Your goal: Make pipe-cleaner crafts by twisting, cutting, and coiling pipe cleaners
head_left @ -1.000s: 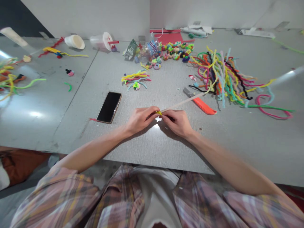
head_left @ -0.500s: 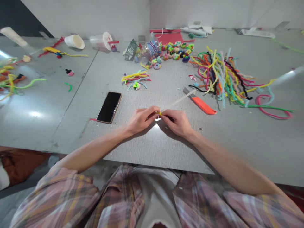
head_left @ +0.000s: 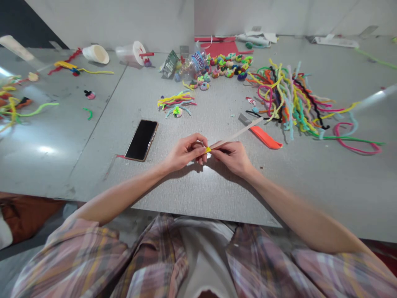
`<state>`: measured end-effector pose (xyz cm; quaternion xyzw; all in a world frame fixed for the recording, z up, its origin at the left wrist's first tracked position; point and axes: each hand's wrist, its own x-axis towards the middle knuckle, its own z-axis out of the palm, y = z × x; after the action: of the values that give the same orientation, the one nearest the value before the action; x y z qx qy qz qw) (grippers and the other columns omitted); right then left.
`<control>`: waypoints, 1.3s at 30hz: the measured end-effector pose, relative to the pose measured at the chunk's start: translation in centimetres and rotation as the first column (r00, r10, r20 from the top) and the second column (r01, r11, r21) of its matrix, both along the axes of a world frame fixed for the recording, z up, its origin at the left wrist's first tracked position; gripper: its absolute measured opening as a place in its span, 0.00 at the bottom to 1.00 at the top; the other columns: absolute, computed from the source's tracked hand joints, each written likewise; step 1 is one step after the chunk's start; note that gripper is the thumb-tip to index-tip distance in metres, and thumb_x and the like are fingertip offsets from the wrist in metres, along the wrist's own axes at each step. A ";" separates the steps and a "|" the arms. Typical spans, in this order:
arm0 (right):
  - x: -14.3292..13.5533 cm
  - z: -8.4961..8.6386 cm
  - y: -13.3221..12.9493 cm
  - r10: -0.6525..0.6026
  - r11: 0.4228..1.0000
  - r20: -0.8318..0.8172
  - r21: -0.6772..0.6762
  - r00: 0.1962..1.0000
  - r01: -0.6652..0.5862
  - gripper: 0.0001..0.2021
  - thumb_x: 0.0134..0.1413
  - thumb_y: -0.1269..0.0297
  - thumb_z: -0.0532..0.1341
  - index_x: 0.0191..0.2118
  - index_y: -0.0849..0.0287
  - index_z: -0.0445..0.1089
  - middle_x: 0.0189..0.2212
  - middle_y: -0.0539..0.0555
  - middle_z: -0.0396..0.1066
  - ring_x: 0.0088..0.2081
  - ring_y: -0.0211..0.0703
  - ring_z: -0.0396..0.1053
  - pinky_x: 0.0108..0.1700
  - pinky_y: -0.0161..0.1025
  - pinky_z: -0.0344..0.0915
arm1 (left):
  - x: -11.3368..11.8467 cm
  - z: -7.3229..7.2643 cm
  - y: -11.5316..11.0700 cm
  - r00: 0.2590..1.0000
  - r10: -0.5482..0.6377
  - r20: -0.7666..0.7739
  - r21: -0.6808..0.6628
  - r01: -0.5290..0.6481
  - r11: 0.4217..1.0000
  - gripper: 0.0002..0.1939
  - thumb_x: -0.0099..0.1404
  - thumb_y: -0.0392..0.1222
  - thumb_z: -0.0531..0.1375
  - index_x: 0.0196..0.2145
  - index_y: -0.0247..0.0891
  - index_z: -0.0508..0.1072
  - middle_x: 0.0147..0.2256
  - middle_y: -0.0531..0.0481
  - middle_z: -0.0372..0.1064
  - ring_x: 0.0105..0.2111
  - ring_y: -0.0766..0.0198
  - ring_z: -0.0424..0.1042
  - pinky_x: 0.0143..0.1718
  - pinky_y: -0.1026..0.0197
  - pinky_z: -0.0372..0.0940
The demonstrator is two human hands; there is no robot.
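Observation:
My left hand (head_left: 187, 153) is closed in a pinch on a small yellow fuzzy piece (head_left: 209, 150), which looks like a bit of pipe cleaner. Right up against it, my right hand (head_left: 231, 156) is closed with thumb and forefinger at the same spot. A pale translucent stick (head_left: 243, 130) runs from between the fingers of my right hand up to the right. Its lower end is hidden at the fingertips. Beyond the stick lies a utility knife (head_left: 266, 137) with an orange handle. The small bundle of cut pipe cleaners (head_left: 178, 99) rests farther back.
A phone (head_left: 142, 140) lies left of my hands. At the back right is a big heap of pipe cleaners (head_left: 288, 97). Behind are a clear plastic bottle (head_left: 197, 64), small colourful fuzzy pieces (head_left: 229, 66), a green packet (head_left: 169, 64), and tipped cups (head_left: 96, 54).
My left fingers have lifted and spread a little around the yellow piece, which shows more. The pale stick has shifted, its far end slightly farther right.

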<state>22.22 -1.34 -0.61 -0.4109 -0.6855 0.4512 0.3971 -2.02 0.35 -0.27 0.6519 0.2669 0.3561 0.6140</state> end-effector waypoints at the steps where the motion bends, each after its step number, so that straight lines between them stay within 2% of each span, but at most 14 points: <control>1: 0.0 0.0 0.0 0.018 1.000 -0.022 -0.001 1.000 -0.018 0.16 0.72 0.48 0.70 0.42 0.56 0.87 0.32 0.53 0.81 0.31 0.41 0.71 0.37 0.42 0.67 | 0.0 0.0 0.1 1.000 -0.019 0.000 -0.013 0.019 1.000 0.20 0.81 0.61 0.67 0.50 0.41 0.72 0.33 0.49 0.83 0.29 0.66 0.82 0.32 0.63 0.78; 3: 0.2 0.1 0.1 0.043 0.999 -0.074 -0.026 0.996 -0.045 0.15 0.71 0.49 0.71 0.40 0.56 0.86 0.32 0.52 0.79 0.31 0.40 0.69 0.36 0.41 0.65 | -0.2 0.1 0.4 0.998 -0.058 -0.009 -0.028 0.058 0.998 0.21 0.81 0.62 0.67 0.50 0.41 0.72 0.33 0.49 0.83 0.29 0.65 0.82 0.32 0.63 0.78; 5: 0.4 0.1 0.2 0.079 0.990 -0.117 -0.106 0.990 -0.091 0.16 0.69 0.48 0.73 0.40 0.56 0.83 0.31 0.50 0.77 0.31 0.39 0.67 0.35 0.40 0.62 | -0.4 0.2 0.7 0.995 -0.097 -0.024 -0.033 0.096 0.995 0.21 0.81 0.61 0.67 0.49 0.40 0.74 0.33 0.48 0.83 0.29 0.65 0.82 0.32 0.62 0.79; 8: 0.9 0.3 0.4 0.177 0.938 -0.166 -0.270 0.970 -0.218 0.18 0.69 0.45 0.74 0.41 0.57 0.81 0.29 0.48 0.74 0.30 0.37 0.65 0.32 0.38 0.57 | -0.9 0.5 1.2 0.986 -0.155 -0.065 -0.027 0.153 0.988 0.18 0.80 0.58 0.68 0.48 0.38 0.77 0.32 0.48 0.83 0.29 0.65 0.82 0.33 0.61 0.79; 11: 1.2 0.8 0.5 0.267 0.887 -0.164 -0.345 0.950 -0.308 0.20 0.70 0.43 0.73 0.40 0.57 0.79 0.28 0.47 0.72 0.28 0.36 0.63 0.31 0.38 0.55 | -1.3 0.9 1.5 0.968 -0.213 -0.131 0.012 0.216 0.976 0.16 0.80 0.54 0.68 0.47 0.37 0.81 0.33 0.47 0.83 0.29 0.65 0.82 0.32 0.62 0.77; 15: 1.3 1.4 0.5 0.331 0.848 -0.123 -0.395 0.936 -0.352 0.21 0.71 0.43 0.72 0.37 0.56 0.78 0.27 0.46 0.69 0.28 0.36 0.62 0.32 0.38 0.57 | -1.7 1.3 2.1 0.932 -0.234 -0.277 0.180 0.290 0.940 0.13 0.81 0.50 0.67 0.47 0.37 0.84 0.31 0.49 0.82 0.29 0.65 0.81 0.33 0.63 0.74; 19: 1.3 1.5 0.6 0.356 0.807 -0.159 -0.445 0.921 -0.388 0.21 0.74 0.43 0.68 0.36 0.57 0.78 0.30 0.50 0.74 0.30 0.37 0.64 0.34 0.38 0.60 | -2.0 1.2 2.7 0.898 -0.186 -0.398 0.389 0.349 0.853 0.12 0.82 0.49 0.65 0.49 0.41 0.87 0.35 0.48 0.85 0.32 0.65 0.83 0.37 0.63 0.72; 21: 1.3 1.4 0.7 0.350 0.808 -0.152 -0.450 0.924 -0.380 0.21 0.74 0.44 0.68 0.37 0.57 0.79 0.32 0.50 0.75 0.31 0.37 0.65 0.34 0.38 0.61 | -2.1 1.1 2.8 0.897 -0.156 -0.413 0.446 0.349 0.824 0.12 0.83 0.49 0.64 0.50 0.42 0.87 0.38 0.47 0.87 0.34 0.63 0.84 0.39 0.63 0.73; 26: 1.3 1.4 0.8 0.330 0.844 -0.087 -0.419 0.940 -0.335 0.17 0.72 0.46 0.70 0.39 0.55 0.79 0.26 0.44 0.65 0.28 0.36 0.58 0.30 0.37 0.53 | -2.1 0.6 2.8 0.886 -0.089 -0.454 0.538 0.353 0.766 0.13 0.84 0.47 0.62 0.52 0.43 0.86 0.42 0.46 0.88 0.39 0.61 0.86 0.43 0.61 0.74; 29: 1.3 1.3 0.7 0.311 0.873 -0.041 -0.382 0.950 -0.303 0.15 0.72 0.48 0.71 0.39 0.54 0.78 0.27 0.45 0.66 0.30 0.36 0.59 0.32 0.37 0.52 | -2.1 0.3 2.7 0.879 -0.064 -0.472 0.579 0.364 0.729 0.13 0.84 0.45 0.60 0.53 0.43 0.86 0.43 0.46 0.88 0.40 0.61 0.86 0.43 0.61 0.74; 39: 1.1 0.9 0.5 0.242 0.909 -0.009 -0.348 0.970 -0.230 0.18 0.68 0.45 0.73 0.39 0.55 0.78 0.28 0.46 0.68 0.31 0.38 0.60 0.33 0.39 0.55 | -1.7 -0.2 2.2 0.905 0.029 -0.425 0.645 0.280 0.711 0.14 0.85 0.47 0.59 0.51 0.43 0.85 0.42 0.45 0.87 0.39 0.61 0.86 0.43 0.61 0.75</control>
<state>23.27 -0.84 0.27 -0.3964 -0.6463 0.6024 0.2494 -3.72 2.58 -0.43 0.9093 0.1892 0.2433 0.2795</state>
